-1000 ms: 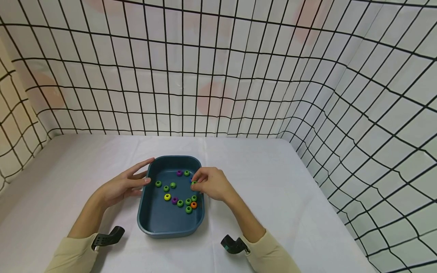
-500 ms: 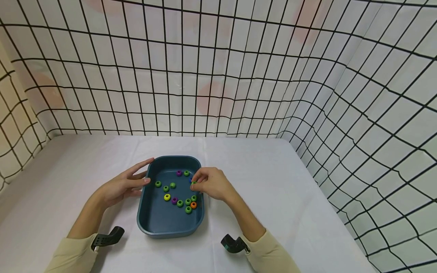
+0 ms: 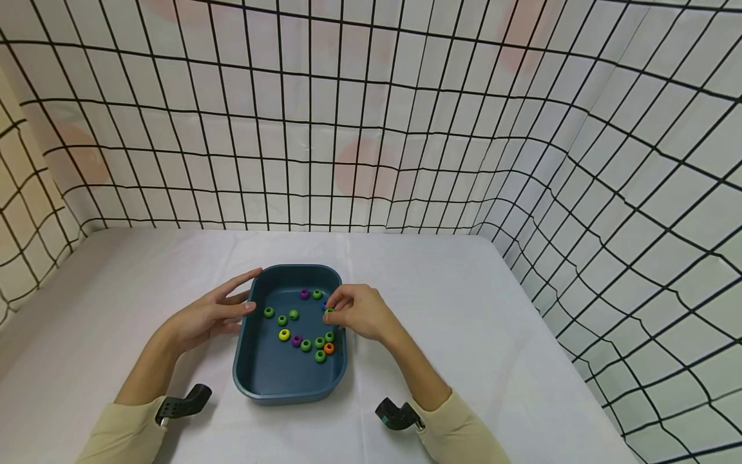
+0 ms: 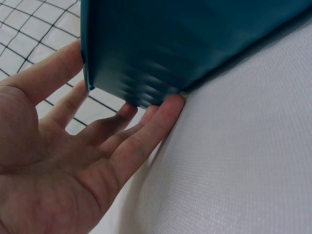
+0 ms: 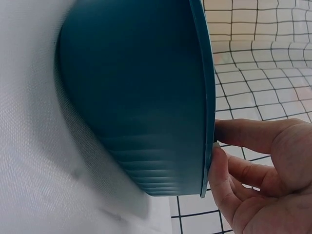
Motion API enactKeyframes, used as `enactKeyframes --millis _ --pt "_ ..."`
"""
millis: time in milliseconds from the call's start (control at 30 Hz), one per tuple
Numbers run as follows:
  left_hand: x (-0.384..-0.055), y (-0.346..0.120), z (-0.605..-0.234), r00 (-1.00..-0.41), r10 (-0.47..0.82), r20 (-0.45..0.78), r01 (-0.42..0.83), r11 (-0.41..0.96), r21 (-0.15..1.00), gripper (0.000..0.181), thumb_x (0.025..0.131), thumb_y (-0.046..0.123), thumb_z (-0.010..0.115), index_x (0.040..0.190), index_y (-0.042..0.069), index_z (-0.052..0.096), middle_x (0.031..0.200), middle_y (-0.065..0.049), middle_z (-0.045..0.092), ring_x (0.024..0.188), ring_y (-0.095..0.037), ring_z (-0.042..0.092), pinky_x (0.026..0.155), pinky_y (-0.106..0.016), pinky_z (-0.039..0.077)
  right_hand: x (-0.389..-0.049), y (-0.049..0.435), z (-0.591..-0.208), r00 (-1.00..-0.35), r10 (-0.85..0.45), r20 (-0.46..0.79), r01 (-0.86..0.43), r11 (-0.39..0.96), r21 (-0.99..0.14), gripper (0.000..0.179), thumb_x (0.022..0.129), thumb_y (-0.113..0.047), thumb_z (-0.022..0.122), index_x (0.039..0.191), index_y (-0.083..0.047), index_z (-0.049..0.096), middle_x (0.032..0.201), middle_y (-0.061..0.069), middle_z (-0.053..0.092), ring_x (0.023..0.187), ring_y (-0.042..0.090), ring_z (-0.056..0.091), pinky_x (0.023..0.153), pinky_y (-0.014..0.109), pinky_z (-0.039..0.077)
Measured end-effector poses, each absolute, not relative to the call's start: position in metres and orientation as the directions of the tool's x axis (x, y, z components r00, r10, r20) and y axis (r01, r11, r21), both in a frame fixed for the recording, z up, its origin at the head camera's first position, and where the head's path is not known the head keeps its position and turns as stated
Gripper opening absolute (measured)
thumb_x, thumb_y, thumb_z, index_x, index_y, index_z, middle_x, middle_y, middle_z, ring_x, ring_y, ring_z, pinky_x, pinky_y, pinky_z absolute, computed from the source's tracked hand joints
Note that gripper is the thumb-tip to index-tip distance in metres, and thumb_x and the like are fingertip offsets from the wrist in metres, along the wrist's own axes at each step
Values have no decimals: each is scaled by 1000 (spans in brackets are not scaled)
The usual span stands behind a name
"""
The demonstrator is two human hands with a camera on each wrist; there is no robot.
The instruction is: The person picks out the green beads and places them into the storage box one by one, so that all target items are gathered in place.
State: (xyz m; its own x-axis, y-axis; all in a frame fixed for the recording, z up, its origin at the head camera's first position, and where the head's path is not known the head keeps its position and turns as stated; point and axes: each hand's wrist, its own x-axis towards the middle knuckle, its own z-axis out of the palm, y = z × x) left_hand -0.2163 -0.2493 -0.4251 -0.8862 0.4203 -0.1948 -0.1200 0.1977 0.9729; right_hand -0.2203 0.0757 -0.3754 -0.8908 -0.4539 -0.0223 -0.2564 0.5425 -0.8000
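Observation:
A blue-grey rectangular tray (image 3: 278, 383) sits on the white cloth with several small round beads in it. My left hand (image 3: 205, 316) rests along its left side, fingers extended and spread, fingertips touching the wall and rim; the left wrist view shows them against the tray's outer wall (image 4: 146, 53). Over the right rim reaches my right hand (image 3: 362, 312), its thumb and index finger pinching a green bead (image 3: 329, 311). A blue bead (image 3: 324, 307) shows partly behind those fingertips. In the right wrist view the rim hides the fingertips of the right hand (image 5: 263, 170).
Green beads lie scattered in the tray, with two purple beads, one being the far purple bead (image 3: 304, 294), a yellow bead (image 3: 284, 335) and an orange bead (image 3: 329, 348). Black netting (image 3: 371, 135) before white sheeting encloses the back and sides of the table (image 3: 464, 322).

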Motion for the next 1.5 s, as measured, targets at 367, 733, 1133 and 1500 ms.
enactKeyframes --millis 367,733,1133,1500 --pt "-216 -249 -425 -888 419 -190 -118 192 974 77 103 25 58 164 32 12 171 -19 -2 150 -52 21 111 -62 41 -221 76 -376 -884 -467 -10 -271 531 -803 18 85 -19 81 97 -8 73 83 1 69 68 12 67 64 27 54" --pt "-217 -249 -424 -887 424 -185 -114 186 976 76 104 24 58 164 32 12 171 -19 -2 150 -52 23 111 -63 40 -221 76 -376 -883 -470 -3 -277 525 -805 15 87 -20 80 95 -9 73 81 0 70 68 12 66 63 27 54" --pt "-216 -252 -426 -887 418 -193 -117 201 973 76 104 23 57 164 32 12 170 -22 -1 149 -53 24 108 -58 46 -220 75 -378 -885 -466 -6 -266 516 -814 12 90 -20 76 95 -10 72 81 0 70 66 13 66 64 28 56" --pt "-218 -250 -423 -888 416 -197 -123 198 972 78 102 23 60 164 30 13 170 -24 1 146 -55 27 105 -58 48 -224 75 -377 -881 -474 -11 -279 538 -796 12 96 -19 70 97 -7 72 92 17 74 64 13 65 61 27 56"
